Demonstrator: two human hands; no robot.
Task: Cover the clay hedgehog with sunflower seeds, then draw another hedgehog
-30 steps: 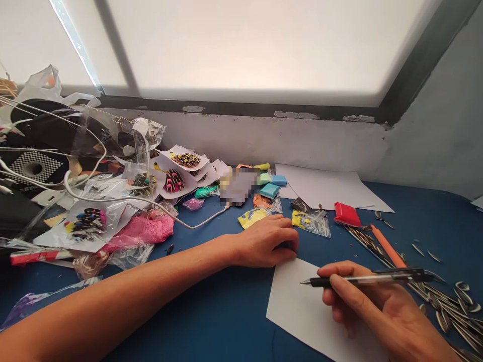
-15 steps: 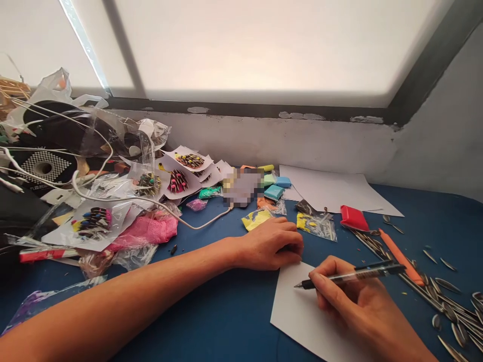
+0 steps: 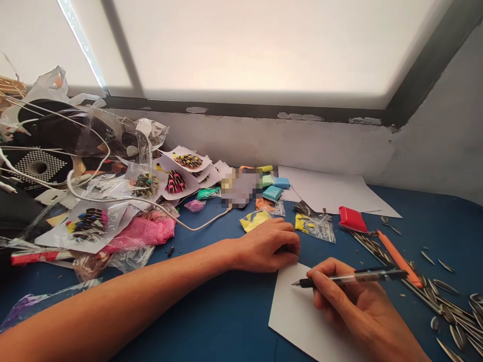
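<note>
A black-tipped clear pen (image 3: 350, 278) is gripped between the thumb and fingers of my right hand (image 3: 350, 301). Its point hovers over or touches a white sheet of paper (image 3: 290, 322); which of the two I cannot tell. The visible part of the sheet is blank. My left hand (image 3: 267, 246) rests on the blue table at the paper's top corner, its fingers curled under. Whatever they hold, if anything, is hidden. Just beyond it lie a yellow clay packet (image 3: 254, 220) and an opened clear packet with yellow clay (image 3: 315, 226).
Sunflower seeds (image 3: 447, 311) and an orange stick (image 3: 400, 257) lie at right, near a red clay packet (image 3: 352, 219). White sheets (image 3: 328, 188) are by the wall. Seed-decorated papers (image 3: 177, 183), plastic bags and a white cable (image 3: 151, 200) crowd the left.
The view has shifted slightly, moving most things a little to the left. Both hands keep nearly the same pose, and the pen is tilted a little flatter.
</note>
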